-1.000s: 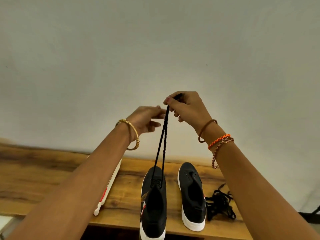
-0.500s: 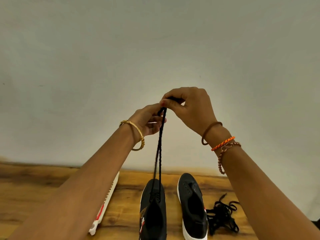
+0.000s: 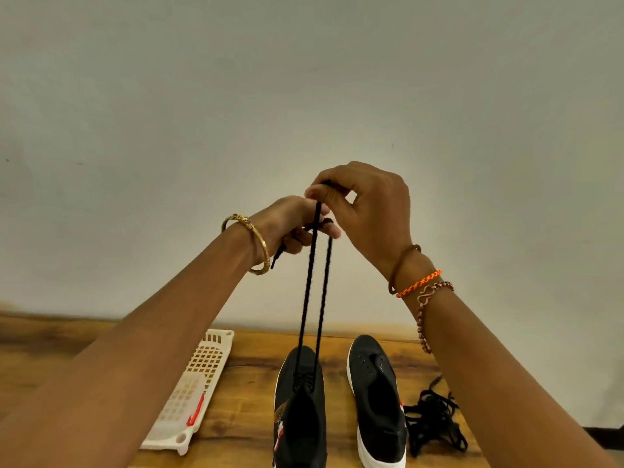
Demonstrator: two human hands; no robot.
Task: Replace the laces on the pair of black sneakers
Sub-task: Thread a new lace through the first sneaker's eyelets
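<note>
Both hands [image 3: 337, 217] raised together, fingers curled, arms outstretched

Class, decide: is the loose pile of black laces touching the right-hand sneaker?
Cannot tell. In the head view the lace pile lies right against the unlaced sneaker, with no plain gap or contact.

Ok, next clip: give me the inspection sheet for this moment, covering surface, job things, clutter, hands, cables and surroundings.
Surface: wooden table, grain visible, set against the wall.
Job's things: left sneaker with a black lace threaded through its front eyelets, both strands pulled up taut; right sneaker unlaced, eyelets bare; loose pile of black laces to its right.
Clutter: white plastic basket lying left of the sneakers, something red in it.
Hands: left hand and right hand both raised, each pinching the lace ends; bangles and bracelets on the wrists.
Cables: nothing seen.
Surroundings: plain pale wall.
</note>
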